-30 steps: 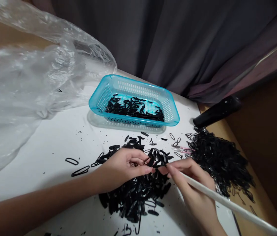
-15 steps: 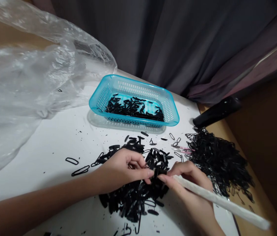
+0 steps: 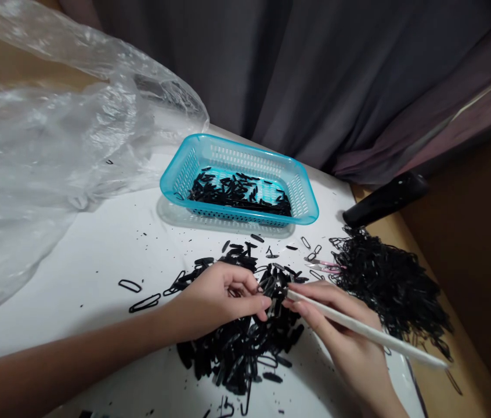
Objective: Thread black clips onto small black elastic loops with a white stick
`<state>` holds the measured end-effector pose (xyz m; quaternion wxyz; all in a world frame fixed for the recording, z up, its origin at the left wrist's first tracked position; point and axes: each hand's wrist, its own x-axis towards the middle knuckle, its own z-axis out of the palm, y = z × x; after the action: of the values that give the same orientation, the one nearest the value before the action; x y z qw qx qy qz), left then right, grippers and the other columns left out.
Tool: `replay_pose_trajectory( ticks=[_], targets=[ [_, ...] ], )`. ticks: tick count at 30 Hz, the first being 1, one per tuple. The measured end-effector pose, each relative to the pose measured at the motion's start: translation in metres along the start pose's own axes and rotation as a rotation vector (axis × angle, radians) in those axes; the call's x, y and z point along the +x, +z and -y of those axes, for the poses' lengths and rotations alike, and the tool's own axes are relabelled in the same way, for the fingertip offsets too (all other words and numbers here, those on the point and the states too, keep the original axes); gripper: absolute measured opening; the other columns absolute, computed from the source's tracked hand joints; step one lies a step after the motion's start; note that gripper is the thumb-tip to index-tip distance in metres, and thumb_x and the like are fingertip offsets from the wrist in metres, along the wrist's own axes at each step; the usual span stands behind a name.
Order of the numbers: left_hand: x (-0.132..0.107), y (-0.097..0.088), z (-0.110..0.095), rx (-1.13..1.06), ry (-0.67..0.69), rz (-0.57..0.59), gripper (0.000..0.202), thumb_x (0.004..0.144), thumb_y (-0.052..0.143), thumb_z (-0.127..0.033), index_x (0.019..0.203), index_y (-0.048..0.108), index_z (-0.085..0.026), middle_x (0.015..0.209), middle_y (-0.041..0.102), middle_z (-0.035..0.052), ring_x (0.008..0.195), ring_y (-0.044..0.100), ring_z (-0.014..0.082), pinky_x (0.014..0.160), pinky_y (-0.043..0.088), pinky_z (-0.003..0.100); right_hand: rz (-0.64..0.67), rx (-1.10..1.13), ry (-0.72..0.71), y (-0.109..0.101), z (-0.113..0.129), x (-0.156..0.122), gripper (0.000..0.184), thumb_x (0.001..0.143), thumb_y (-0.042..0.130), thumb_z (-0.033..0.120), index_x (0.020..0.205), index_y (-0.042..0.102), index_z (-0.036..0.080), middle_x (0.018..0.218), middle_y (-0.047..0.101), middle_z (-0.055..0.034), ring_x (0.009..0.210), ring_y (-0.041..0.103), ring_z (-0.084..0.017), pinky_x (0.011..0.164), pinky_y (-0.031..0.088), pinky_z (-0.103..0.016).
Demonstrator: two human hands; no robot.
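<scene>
My left hand (image 3: 223,293) is over a pile of small black oval pieces (image 3: 237,354), thumb and fingertips closed on a small black piece (image 3: 267,285). Partly hidden by the fingers, this piece cannot be made out in full. From the right, my right hand (image 3: 336,319) grips a slim white-wrapped stick (image 3: 367,331) like a pen. Its front end comes close to the black piece at my left fingertips; whether they touch I cannot tell. The other end points towards the lower right.
Behind the pile stands a blue perforated basket (image 3: 239,219) with black pieces inside. A heap of black loops (image 3: 393,284) lies right, beside pink-handled snips (image 3: 326,267) and a black cylinder (image 3: 385,200). Clear plastic sheeting (image 3: 54,157) covers the left of the white table (image 3: 110,244).
My right hand has shifted the stick: its front end is now nearer the left fingertips, its rear end further up and left. My left hand stays almost in place, still pinching.
</scene>
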<state>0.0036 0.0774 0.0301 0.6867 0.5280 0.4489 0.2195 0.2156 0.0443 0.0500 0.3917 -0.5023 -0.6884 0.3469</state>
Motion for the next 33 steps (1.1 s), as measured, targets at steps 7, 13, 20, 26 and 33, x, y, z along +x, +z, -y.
replay_pose_trajectory(
  ticks=[7,13,20,26,33],
  targets=[
    [0.0023,0.0012,0.0043,-0.062,0.012,-0.004,0.018,0.07,0.075,-0.032,0.068,0.066,-0.017,0.072,0.075,0.0018,0.066,0.06,0.0139,0.06,0.04,0.022,0.195,0.08,-0.156,-0.0022,-0.0037,0.0037,0.025,0.088,0.07,0.013,0.105,0.075,0.031,0.109,0.078,0.0012,0.1,0.072,-0.016,0.091,0.058,-0.029],
    [0.0017,0.0015,0.0037,-0.049,-0.008,-0.002,0.016,0.07,0.075,-0.031,0.07,0.067,-0.017,0.072,0.076,0.0008,0.066,0.062,0.0137,0.061,0.042,0.022,0.232,0.084,-0.105,-0.004,-0.0053,0.0027,0.027,0.092,0.066,0.016,0.111,0.072,0.035,0.113,0.076,0.0036,0.105,0.071,-0.014,0.092,0.056,-0.025],
    [-0.001,0.0029,0.0022,-0.04,-0.025,0.007,0.018,0.071,0.074,-0.032,0.071,0.064,-0.018,0.073,0.076,0.0012,0.066,0.062,0.0143,0.062,0.043,0.024,0.25,0.065,-0.038,-0.0058,-0.0079,0.0022,0.024,0.095,0.064,0.021,0.11,0.071,0.038,0.114,0.076,0.0058,0.105,0.071,-0.012,0.092,0.055,-0.022],
    [-0.0011,0.0027,0.0027,-0.005,0.004,-0.021,0.017,0.072,0.072,-0.032,0.068,0.064,-0.018,0.071,0.076,0.001,0.065,0.061,0.0141,0.061,0.042,0.024,0.278,0.028,-0.094,-0.0048,-0.0086,0.0004,0.026,0.096,0.061,0.017,0.113,0.069,0.034,0.116,0.075,0.0033,0.109,0.07,-0.013,0.095,0.055,-0.023],
    [-0.0007,0.003,0.0044,0.012,0.038,-0.041,0.015,0.072,0.07,-0.032,0.068,0.066,-0.018,0.07,0.074,0.0009,0.065,0.062,0.0149,0.061,0.044,0.024,0.246,0.0,-0.264,0.0004,-0.0104,-0.0005,0.031,0.095,0.058,0.011,0.119,0.067,0.029,0.116,0.075,-0.0027,0.105,0.072,-0.015,0.091,0.059,-0.023]
  ],
)
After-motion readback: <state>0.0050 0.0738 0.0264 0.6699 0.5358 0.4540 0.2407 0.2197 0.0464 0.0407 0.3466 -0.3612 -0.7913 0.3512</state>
